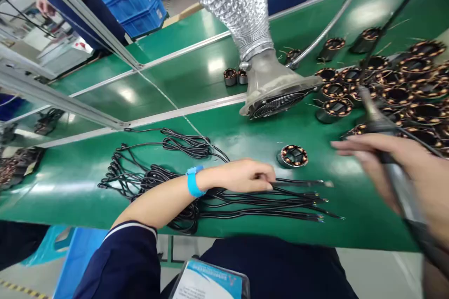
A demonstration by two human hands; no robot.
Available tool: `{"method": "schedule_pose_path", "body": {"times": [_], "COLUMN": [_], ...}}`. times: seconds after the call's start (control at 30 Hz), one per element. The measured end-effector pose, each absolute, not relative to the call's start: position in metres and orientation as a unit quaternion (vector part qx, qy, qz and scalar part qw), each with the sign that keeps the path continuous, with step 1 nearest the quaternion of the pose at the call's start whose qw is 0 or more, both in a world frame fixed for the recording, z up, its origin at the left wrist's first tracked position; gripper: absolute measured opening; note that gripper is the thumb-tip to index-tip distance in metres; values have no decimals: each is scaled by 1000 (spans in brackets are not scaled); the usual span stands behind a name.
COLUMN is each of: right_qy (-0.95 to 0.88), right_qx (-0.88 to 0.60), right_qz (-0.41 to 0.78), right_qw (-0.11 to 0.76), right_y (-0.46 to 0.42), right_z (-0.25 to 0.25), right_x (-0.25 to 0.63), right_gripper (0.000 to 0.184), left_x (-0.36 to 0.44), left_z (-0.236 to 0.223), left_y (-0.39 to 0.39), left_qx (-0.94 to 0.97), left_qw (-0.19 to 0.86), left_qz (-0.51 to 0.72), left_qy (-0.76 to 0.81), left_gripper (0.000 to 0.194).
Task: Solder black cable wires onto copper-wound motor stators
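Observation:
My left hand (249, 175), with a blue wristband, is closed around a black cable (298, 182) over the bundle on the green bench. Several more black cables (259, 212) lie below it, their stripped ends pointing right. Their coils (157, 180) are heaped to the left. My right hand (393, 163), blurred, holds a tool with a metal nose and grey handle that looks like a soldering iron (400, 187). Its fingers reach left past the handle. Between the hands, a single wound stator (293, 156) stands just beyond the cables.
A fume hood (273, 79) on a silver duct (242, 9) hangs over the bench (245, 135). Many stators (396, 96) crowd the right side; two small ones (230, 77) stand behind. Metal posts (63, 88) rise at left. Other people work across the bench near blue crates (129, 0).

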State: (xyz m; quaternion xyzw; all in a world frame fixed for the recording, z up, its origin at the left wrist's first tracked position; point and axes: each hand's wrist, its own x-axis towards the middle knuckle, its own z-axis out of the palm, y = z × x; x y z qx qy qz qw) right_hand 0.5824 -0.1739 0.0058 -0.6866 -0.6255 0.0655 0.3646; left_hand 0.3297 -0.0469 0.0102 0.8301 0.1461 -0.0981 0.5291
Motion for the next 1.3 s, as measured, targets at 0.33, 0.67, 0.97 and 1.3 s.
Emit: {"method": "schedule_pose_path", "body": {"times": [0.33, 0.67, 0.97, 1.3], "right_qy": [-528, -502, -579, -565], "right_qx": [-560, -506, -467, -468], "right_qz": [210, 279, 254, 314], "right_qw": [602, 643, 618, 602], "right_y": [-154, -157, -162, -159], "right_z": [-16, 1, -7, -16], "right_x": [513, 519, 527, 523], "right_gripper": [39, 43, 47, 37], "left_x": [326, 327, 327, 347], "left_z": [-3, 1, 1, 7], "left_y": [-31, -33, -32, -51], "left_qx": [661, 691, 712, 817], "left_qw": [708, 684, 669, 551], "left_qz": [11, -20, -67, 68], "left_qy": [246, 232, 202, 155], "left_gripper": [29, 39, 39, 51]}}
